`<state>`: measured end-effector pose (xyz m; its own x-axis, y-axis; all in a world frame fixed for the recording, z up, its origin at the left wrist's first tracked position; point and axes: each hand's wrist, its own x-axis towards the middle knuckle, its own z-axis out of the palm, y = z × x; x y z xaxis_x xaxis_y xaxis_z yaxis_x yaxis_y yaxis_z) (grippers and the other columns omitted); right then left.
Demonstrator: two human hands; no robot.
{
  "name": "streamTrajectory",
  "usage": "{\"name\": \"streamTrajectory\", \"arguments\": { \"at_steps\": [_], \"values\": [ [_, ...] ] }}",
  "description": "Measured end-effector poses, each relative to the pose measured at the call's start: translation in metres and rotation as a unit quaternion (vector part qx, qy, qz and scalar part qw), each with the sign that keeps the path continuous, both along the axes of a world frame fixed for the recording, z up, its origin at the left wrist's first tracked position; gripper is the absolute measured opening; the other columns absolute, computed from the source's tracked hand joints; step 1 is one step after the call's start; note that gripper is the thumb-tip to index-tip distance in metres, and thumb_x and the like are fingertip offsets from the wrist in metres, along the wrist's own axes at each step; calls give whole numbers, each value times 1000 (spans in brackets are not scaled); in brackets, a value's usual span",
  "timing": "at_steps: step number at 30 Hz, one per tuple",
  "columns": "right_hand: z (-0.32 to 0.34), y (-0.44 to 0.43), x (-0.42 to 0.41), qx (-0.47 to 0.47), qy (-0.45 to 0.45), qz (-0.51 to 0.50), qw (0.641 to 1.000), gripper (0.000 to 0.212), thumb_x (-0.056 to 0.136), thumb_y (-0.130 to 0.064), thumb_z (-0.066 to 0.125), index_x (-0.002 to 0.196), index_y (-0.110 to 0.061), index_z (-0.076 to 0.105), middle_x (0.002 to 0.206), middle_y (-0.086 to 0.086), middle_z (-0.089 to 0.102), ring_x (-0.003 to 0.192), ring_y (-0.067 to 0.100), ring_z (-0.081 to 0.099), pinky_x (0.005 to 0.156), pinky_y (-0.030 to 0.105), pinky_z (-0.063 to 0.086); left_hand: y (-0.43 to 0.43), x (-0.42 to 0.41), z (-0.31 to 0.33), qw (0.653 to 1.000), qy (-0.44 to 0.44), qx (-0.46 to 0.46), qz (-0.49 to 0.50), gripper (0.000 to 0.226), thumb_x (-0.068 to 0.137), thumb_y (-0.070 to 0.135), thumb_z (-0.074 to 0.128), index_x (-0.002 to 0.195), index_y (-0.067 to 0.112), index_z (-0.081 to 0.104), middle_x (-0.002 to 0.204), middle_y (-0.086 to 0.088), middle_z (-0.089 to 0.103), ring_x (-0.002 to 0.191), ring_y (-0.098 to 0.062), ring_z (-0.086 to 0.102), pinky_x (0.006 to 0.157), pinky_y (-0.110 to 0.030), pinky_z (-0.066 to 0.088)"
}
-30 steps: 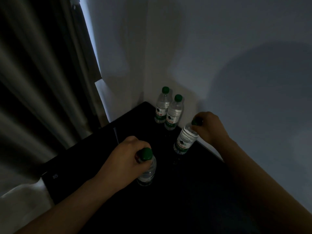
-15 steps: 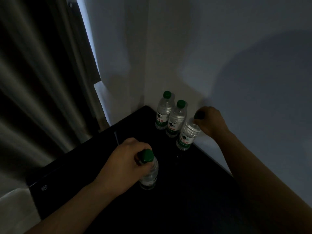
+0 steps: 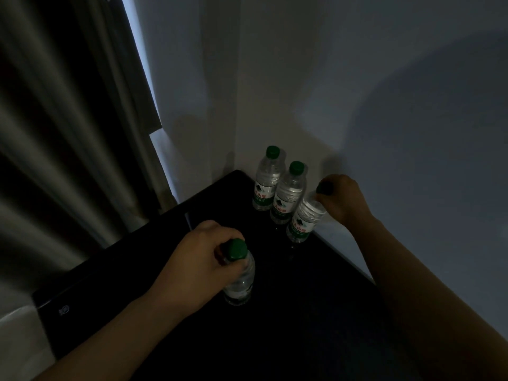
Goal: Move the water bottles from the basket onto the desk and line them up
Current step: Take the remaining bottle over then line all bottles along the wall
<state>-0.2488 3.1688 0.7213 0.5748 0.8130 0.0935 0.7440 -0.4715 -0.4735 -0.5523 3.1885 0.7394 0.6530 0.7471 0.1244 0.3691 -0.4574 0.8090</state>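
On the glossy black desk [image 3: 275,325], the left hand [image 3: 192,268] grips the fourth bottle [image 3: 239,279] at its neck, and the right hand [image 3: 342,198] pinches the third bottle [image 3: 303,221], clear ribbed plastic, by its green cap.

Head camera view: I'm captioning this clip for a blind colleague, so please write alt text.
In a dim room, the right hand grips the cap of the third bottle, tilted, in a row beside the wall on a black desk. The left hand holds a fourth bottle nearer the camera. Two bottles stand upright in the corner.
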Motion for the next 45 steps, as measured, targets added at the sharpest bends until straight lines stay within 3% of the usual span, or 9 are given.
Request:
{"name": "streamTrajectory", "arguments": {
  "at_steps": [12, 16, 18, 21, 25, 30, 35, 45],
  "values": [
    [-7, 0, -4, -8, -27, 2, 1000, 19, 84, -10, 62, 100, 2, 64, 104, 21, 60, 92, 33, 58, 71, 29, 41, 2, 2, -4, 1000, 6, 3, -2, 31, 69, 11, 77, 91, 31, 68, 85, 10, 56, 80, -2, 58, 70, -7, 43],
    [-6, -7, -6, 3, 4, -26, 1000, 49, 84, -15, 68, 128, 2, 53, 125, 24, 55, 111, 36, 55, 87, 33, 44, 0, 3, -5, 1000, 2, 1, -1, 33, 69, 12, 77, 88, 36, 66, 84, 9, 57, 82, -2, 59, 70, -6, 43],
    [-6, -15, -7, -1, 11, -40, 999, 56, 84, -20, 71, 130, 4, 49, 128, 23, 55, 113, 34, 55, 86, 31, 42, -2, 5, -6, 1000, 4, 7, -5, 33, 68, 13, 76, 88, 37, 66, 84, 9, 57, 83, -2, 59, 70, -6, 44],
    [-6, -35, -12, -18, -15, -49, 999, 46, 82, -22, 72, 115, 6, 56, 113, 22, 61, 99, 33, 59, 76, 32, 44, -6, 8, -7, 1000, 11, 12, -18, 29, 69, 15, 78, 89, 32, 67, 86, 11, 56, 81, -3, 59, 70, -11, 47],
    [-10, -80, -23, -88, -11, -21, 996, 43, 86, -24, 69, 119, 1, 59, 121, 16, 61, 110, 29, 58, 88, 27, 41, -11, 14, -5, 999, 19, 28, -39, 27, 70, 15, 77, 92, 28, 69, 87, 10, 56, 78, -4, 59, 71, -16, 50],
    [-12, -139, -40, -204, -1, 4, 979, 27, 85, -30, 68, 105, -11, 66, 110, 5, 65, 101, 18, 59, 77, 23, 42, -17, 33, -2, 996, 44, 42, -71, 22, 69, 17, 78, 88, 26, 69, 84, 9, 54, 76, -3, 57, 67, -11, 44],
    [-13, -189, -51, -222, 22, -10, 975, 27, 82, -33, 70, 104, -18, 65, 105, -1, 68, 96, 15, 63, 76, 24, 47, -28, 61, 0, 990, 75, 43, -113, 20, 69, 22, 76, 87, 21, 68, 86, 6, 54, 73, -6, 57, 68, -21, 49],
    [-31, -257, -39, -232, 49, -42, 971, 24, 85, -33, 66, 105, -21, 61, 107, -2, 66, 98, 16, 62, 78, 24, 47, -39, 140, -2, 969, 95, 106, -203, 14, 68, 24, 76, 75, 19, 65, 67, 12, 57, 66, 4, 55, 53, -11, 37]
  ]
}}
